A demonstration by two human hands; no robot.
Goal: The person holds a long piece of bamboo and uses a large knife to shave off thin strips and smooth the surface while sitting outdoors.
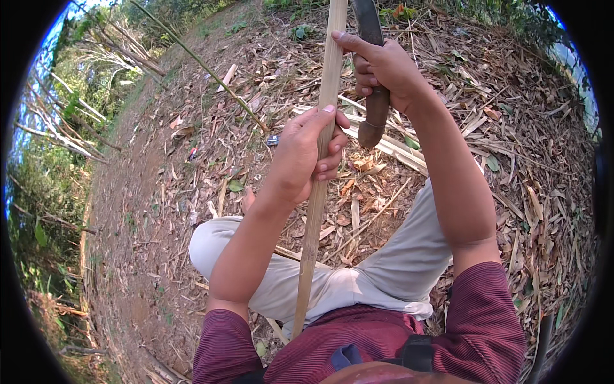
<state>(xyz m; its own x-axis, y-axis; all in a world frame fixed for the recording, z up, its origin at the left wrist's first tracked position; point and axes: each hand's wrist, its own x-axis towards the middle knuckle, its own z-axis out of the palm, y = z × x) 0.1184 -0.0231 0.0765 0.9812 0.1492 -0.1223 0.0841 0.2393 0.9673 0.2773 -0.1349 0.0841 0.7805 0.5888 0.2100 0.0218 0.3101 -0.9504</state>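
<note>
A long, flat, pale strip that looks like split bamboo (311, 233) runs from the top edge of the head view down to my lap. My left hand (307, 150) is wrapped round it near its middle, thumb on top. In my right hand (387, 70) is the dark handle of a curved knife (369, 25), a machete or sickle kind. Its blade points away from me and leaves the view at the top. The right thumb reaches across and touches the strip's edge. Blade and strip lie side by side, close together.
Split strips (400, 150) lie in a pile beyond my right knee. Pale shavings (368, 166) are scattered between my legs. Dry leaves (524, 185) cover the ground. A thin green stem (198, 61) slants in from the upper left. Brush and branches (57, 128) stand at the far left.
</note>
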